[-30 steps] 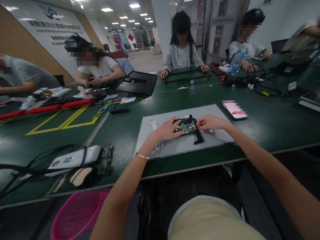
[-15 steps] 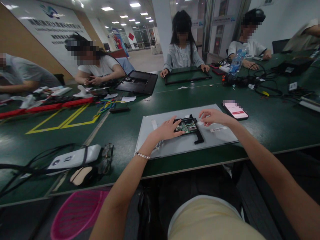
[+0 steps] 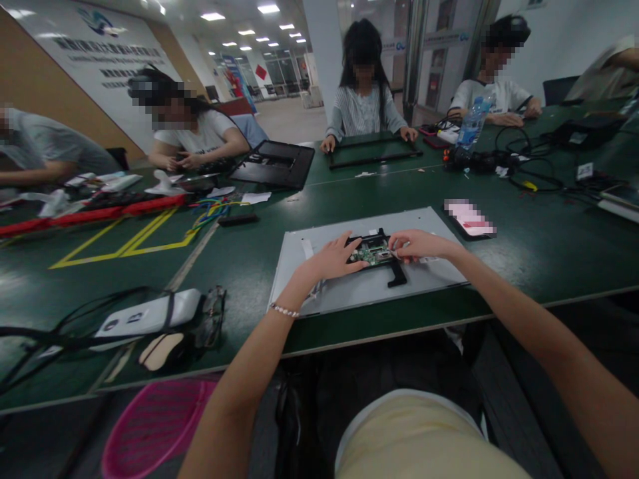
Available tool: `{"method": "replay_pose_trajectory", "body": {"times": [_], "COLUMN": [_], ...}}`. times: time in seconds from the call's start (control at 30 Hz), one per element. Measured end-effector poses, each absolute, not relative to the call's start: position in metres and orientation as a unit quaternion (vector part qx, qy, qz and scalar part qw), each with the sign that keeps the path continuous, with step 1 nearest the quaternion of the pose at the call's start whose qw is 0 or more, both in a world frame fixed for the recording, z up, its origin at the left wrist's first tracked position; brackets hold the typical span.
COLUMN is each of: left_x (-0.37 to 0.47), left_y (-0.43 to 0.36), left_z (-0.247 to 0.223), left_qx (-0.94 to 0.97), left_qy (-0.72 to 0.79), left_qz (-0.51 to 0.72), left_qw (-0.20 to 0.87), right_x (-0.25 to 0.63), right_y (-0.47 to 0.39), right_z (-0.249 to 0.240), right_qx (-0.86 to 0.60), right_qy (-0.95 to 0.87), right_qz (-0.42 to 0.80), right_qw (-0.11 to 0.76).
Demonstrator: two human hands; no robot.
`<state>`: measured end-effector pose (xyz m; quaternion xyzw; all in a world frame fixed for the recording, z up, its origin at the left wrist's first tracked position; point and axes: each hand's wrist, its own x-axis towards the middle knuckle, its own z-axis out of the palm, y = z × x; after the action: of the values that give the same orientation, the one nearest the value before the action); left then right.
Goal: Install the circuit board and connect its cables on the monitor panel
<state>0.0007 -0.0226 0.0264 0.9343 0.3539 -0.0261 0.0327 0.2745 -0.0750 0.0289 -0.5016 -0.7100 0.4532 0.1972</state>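
A flat grey panel (image 3: 349, 293) lies on the green table in front of me. On it sits a green circuit board (image 3: 370, 255) in a black plastic frame (image 3: 398, 274). My left hand (image 3: 335, 258) lies over the left side of the frame, its fingers spread and thumb along the near edge, holding nothing. At the board's right edge, my right hand (image 3: 412, 245) has its thumb and fingertips pinched together. Whatever is between those fingertips is too small and hidden to name.
A phone (image 3: 470, 218) lies right of the panel. To the left are a white device with a strap (image 3: 150, 316), a computer mouse (image 3: 164, 351) and glasses (image 3: 213, 316). A pink basket (image 3: 154, 426) stands below the table edge. Across the table, a person holds a black frame (image 3: 375, 159).
My right hand has moved left and slightly down, bringing its fingertips from beside the frame to the circuit board's right edge. My left hand has stayed in place.
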Motion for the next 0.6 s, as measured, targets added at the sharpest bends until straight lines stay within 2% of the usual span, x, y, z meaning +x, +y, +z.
{"method": "replay_pose_trajectory", "body": {"times": [0.6], "left_x": [0.0016], "left_y": [-0.0227], "left_z": [0.0277], "left_qx": [0.934], "left_qy": [0.355], "left_qz": [-0.031], "left_qw": [0.033], "right_x": [0.2795], "right_y": [-0.0689], "right_z": [0.025], "right_qx": [-0.502], "right_qy": [-0.739], "right_qz": [0.41], "right_qw": [0.184]}}
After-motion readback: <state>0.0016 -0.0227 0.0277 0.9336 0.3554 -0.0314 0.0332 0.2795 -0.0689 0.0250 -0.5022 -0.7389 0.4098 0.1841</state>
